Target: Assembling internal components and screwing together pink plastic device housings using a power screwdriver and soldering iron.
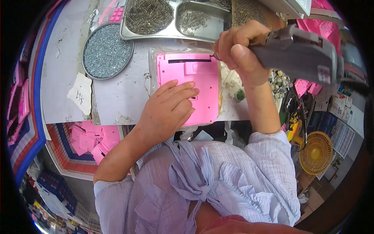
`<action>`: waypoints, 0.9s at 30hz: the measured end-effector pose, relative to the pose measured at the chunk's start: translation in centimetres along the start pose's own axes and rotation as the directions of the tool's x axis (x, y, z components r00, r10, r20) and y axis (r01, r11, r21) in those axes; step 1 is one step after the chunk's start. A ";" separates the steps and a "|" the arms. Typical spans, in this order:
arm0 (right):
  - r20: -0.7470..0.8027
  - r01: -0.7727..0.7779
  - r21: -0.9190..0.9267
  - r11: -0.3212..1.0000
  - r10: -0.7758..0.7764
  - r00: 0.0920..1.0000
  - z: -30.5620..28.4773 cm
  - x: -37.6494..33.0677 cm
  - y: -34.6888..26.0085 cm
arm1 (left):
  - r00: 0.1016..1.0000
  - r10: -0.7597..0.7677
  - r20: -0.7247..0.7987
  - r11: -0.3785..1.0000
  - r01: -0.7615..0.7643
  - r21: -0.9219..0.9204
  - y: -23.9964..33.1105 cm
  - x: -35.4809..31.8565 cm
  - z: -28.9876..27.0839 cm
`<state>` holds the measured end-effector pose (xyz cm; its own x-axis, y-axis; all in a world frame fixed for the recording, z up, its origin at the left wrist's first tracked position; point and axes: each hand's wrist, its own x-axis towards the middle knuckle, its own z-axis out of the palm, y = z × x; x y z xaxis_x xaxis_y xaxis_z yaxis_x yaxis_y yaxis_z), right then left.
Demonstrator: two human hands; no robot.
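A pink plastic casing (204,84) with a black slot and several small holes lies on clear plastic film on the white table. My left hand (168,106) rests flat on its lower left part, fingers stretched out. In my right hand (245,54) is a grey electric screwdriver (298,58), fingers wrapped around its front end. Its thin bit touches or nearly touches the casing's upper right corner; any screw under the tip is too small to make out.
Left of the casing stands a round metal dish (108,50) of silvery screws. Behind is a steel tray (177,33) with small metal parts. A torn white paper piece (80,93) lies at left. Below the table edge, a bin holds pink pieces (87,136). A yellow fan (315,153) stands at right.
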<state>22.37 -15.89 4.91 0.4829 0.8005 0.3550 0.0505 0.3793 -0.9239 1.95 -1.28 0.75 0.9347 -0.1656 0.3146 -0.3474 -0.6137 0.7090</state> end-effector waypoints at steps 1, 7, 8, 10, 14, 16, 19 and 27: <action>0.034 -0.013 0.018 1.000 0.013 0.999 -0.5 0.2 -0.1 | 1.000 -0.001 -0.013 1.000 0.001 -0.006 0.0 -0.1 0.1; 0.103 0.135 0.125 0.983 -0.148 0.984 2.8 0.6 -6.2 | 0.987 -0.085 -0.137 0.983 0.061 -0.172 -0.1 -0.3 0.1; 0.138 0.119 0.242 0.963 -0.156 0.978 3.9 0.4 -6.5 | 0.980 -0.123 -0.157 0.977 0.092 -0.194 0.3 -0.3 -0.1; 0.180 0.091 0.329 0.940 -0.157 0.971 5.5 0.1 -5.8 | 0.965 -0.191 -0.181 0.962 0.148 -0.230 0.9 -0.4 -0.8; 0.096 0.120 0.313 0.942 -0.157 0.983 7.7 0.0 -4.6 | 0.946 -0.257 -0.197 0.947 0.206 -0.246 0.9 -1.0 -1.9; 0.089 0.106 0.313 0.944 -0.140 0.986 8.3 0.3 -4.2 | 0.948 -0.245 -0.203 0.958 0.205 -0.202 0.6 -1.4 -2.4; 0.094 0.055 0.294 0.954 -0.086 0.992 8.7 1.0 -4.2 | 0.964 -0.168 -0.204 0.985 0.159 -0.062 0.0 -1.7 -3.3; 0.045 0.108 0.094 0.990 -0.113 0.993 7.6 4.4 -0.4 | 0.856 -0.249 -0.453 0.776 0.456 0.436 -8.5 -0.8 -9.9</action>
<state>17.84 -9.04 7.94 0.4341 0.7727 0.4631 0.0198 0.5058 -0.8624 3.44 11.65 0.73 0.8524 0.3605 0.3787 0.1899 -0.8883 0.4181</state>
